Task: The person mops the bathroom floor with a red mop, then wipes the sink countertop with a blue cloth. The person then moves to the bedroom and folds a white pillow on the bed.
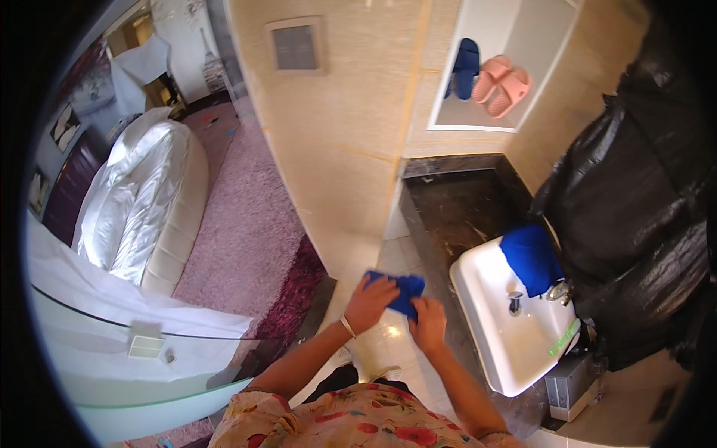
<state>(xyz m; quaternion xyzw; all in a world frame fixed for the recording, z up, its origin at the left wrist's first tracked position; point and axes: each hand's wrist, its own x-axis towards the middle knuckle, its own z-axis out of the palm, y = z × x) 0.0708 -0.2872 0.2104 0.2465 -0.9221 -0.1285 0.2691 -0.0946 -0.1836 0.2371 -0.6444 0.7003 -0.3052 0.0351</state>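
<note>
Between my two hands is a folded blue cloth (404, 303), held in front of my body above the tiled floor. My left hand (372, 302) lies over its left part, fingers spread across the top. With bent fingers, my right hand (428, 323) grips the cloth's lower right edge. A second blue cloth (531, 260) hangs over the far rim of the white washbasin (476, 291) on my right, partly inside the bowl and beside the metal faucet (559, 292).
The basin stands on a dark stone counter (459, 201). Black plastic sheeting (627, 224) hangs behind it. A green-handled item (563, 338) lies on the basin's rim, near a grey box (570, 386). Slippers (502, 84) stand in a wall niche. Curved glass (185, 364) and a bed (145, 196) are left.
</note>
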